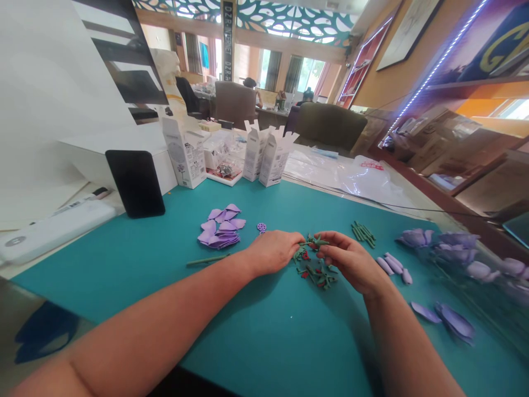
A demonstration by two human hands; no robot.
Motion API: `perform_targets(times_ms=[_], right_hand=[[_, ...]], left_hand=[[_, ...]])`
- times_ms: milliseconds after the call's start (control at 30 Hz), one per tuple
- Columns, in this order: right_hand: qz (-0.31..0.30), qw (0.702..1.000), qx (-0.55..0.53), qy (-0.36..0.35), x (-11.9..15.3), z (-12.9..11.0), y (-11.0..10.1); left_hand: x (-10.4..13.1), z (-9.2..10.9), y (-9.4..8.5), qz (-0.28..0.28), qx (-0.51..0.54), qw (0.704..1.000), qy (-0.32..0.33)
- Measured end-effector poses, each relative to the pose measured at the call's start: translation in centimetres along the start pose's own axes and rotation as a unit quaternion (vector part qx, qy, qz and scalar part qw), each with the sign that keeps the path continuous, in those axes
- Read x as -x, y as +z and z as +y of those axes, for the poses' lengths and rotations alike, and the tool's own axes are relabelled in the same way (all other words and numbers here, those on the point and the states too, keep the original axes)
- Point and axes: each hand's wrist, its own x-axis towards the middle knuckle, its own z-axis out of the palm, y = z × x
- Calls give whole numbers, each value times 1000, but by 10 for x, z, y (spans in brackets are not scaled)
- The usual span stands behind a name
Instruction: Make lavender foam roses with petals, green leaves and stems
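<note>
My left hand is closed, its fingertips at one end of a small green plastic leaf-like piece. The thumb and fingers of my right hand pinch the other side of this piece. Just below the hands lies a small pile of similar green pieces with bits of red among them. Near my left hand are a purple ring-shaped piece, a stack of purple petals and a green stem. To the right of my right hand lie short green sticks and pale purple bud-like pieces.
A teal mat covers the table. Purple flower heads and loose petals lie at the right. Open white boxes, a small tray and a black phone-like slab stand behind. Clear plastic sheeting lies at the back right.
</note>
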Motion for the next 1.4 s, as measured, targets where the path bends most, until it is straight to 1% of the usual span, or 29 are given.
perform_targets(times_ms=[133, 333, 700, 1033, 1400], right_hand=[[-4, 1000, 8, -1, 0, 1, 0], [-2, 1000, 12, -10, 0, 0, 1], [-10, 1000, 21, -11, 0, 0, -1], [-3, 1000, 17, -6, 4, -5, 2], [-3, 999, 30, -18, 4, -4, 3]], left_hand=[[1, -1, 1, 4, 36, 999, 6], [1, 1, -1, 1, 51, 999, 16], [1, 0, -1, -4, 39, 999, 28], [2, 1, -1, -14, 25, 999, 30], [2, 2, -1, -7, 25, 999, 31]])
